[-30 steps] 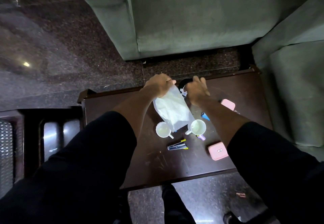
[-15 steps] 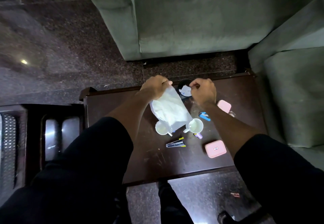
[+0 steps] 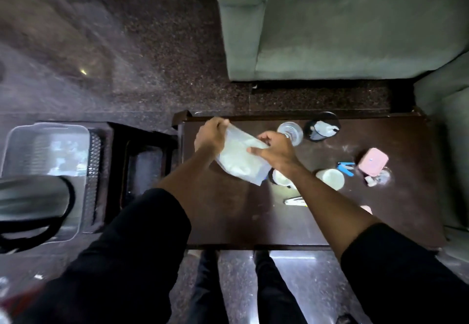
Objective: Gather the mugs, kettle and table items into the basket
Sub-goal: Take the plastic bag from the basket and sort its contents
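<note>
Over the dark wooden counter (image 3: pixel 228 212) I have both hands on a pale plastic pouch (image 3: pixel 241 164), held clear of the surface. My left hand (image 3: pixel 212 137) pinches its upper corner with curled fingers, and my right hand (image 3: pixel 275 150) grips the opposite edge, thumb across the front.

As I judge it, the task is at an early stage. The grey plastic basket (image 3: pixel 48 131) sits on the floor well off to my left, and something pale seems to lie inside it, though blur keeps me from telling what. The kettle (image 3: pixel 30 204) looms at the left edge, in front of the basket's near side; I cannot tell whether it is in the basket or beside it.

Most items are not yet gathered. On the counter I see two white mugs (image 3: pixel 330 178), one partly hidden under my right forearm, a clear lid-like disc (image 3: pixel 290 131), a black round container (image 3: pixel 322 127), a blue clip-like tool (image 3: pixel 345 167), a pink case (image 3: pixel 373 160) and a pen-like item (image 3: pixel 295 200).

I can read no brand, label or writing; the pouch face is blank from here and the rest is too small.
</note>
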A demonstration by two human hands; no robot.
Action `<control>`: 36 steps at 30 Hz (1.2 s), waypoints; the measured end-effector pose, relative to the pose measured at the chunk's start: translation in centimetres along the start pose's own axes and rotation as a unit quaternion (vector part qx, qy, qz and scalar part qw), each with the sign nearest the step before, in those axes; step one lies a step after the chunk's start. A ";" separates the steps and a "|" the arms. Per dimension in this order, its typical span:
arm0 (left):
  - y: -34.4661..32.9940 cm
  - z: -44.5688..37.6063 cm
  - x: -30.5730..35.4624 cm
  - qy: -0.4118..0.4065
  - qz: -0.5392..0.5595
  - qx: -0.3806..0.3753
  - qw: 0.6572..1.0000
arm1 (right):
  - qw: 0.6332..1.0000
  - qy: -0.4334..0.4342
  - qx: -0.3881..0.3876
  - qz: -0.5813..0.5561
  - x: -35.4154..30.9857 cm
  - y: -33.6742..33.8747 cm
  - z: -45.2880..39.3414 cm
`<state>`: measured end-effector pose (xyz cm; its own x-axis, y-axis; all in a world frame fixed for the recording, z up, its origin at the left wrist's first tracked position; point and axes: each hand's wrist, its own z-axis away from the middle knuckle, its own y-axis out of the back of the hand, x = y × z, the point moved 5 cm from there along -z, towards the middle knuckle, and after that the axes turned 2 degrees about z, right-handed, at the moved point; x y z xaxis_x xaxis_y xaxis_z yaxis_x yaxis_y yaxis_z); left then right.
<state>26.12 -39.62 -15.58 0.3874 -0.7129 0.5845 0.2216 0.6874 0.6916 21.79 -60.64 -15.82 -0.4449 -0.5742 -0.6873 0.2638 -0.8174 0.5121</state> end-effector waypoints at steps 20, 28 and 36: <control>-5.7 -0.4 -9.1 -0.036 -0.167 0.123 0.978 | 0.865 0.166 0.025 0.472 1.1 -11.4 -5.4; -9.3 -2.1 -9.6 -0.097 -0.219 -0.023 0.971 | 0.896 0.078 -0.043 0.435 3.3 -12.6 -7.4; -9.0 -1.7 -8.7 -0.080 -0.230 -0.066 0.968 | 0.916 0.014 -0.058 0.397 2.8 -13.3 -4.9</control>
<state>22.30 -39.33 -27.65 0.0796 -0.9531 0.2921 0.4538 0.2956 0.8407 21.19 -51.65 -27.06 -0.0524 -0.9895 -0.1351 0.5844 -0.1400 0.7993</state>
